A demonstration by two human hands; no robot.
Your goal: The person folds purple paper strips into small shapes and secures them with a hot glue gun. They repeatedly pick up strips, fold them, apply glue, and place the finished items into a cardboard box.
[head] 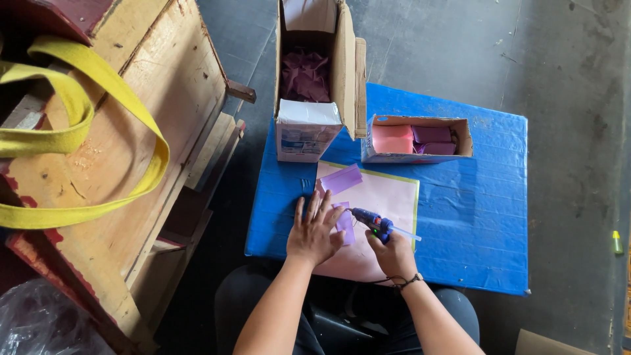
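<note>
My left hand [315, 231] lies flat, fingers spread, pressing on a purple paper strip [344, 223] that rests on a pink sheet [384, 197]. My right hand [393, 253] grips a blue glue gun [371, 221], its nozzle pointing left at the strip beside my left fingers. A clear glue stick juts from the back of the gun. A second purple strip [340, 179] lies loose on the pink sheet, further from me.
The pink sheet lies on a low blue table [473, 210]. A tall open carton [309, 79] with purple paper and a small box [417, 139] of pink and purple pieces stand at its far edge. A wooden bench [125, 164] with yellow straps is at left.
</note>
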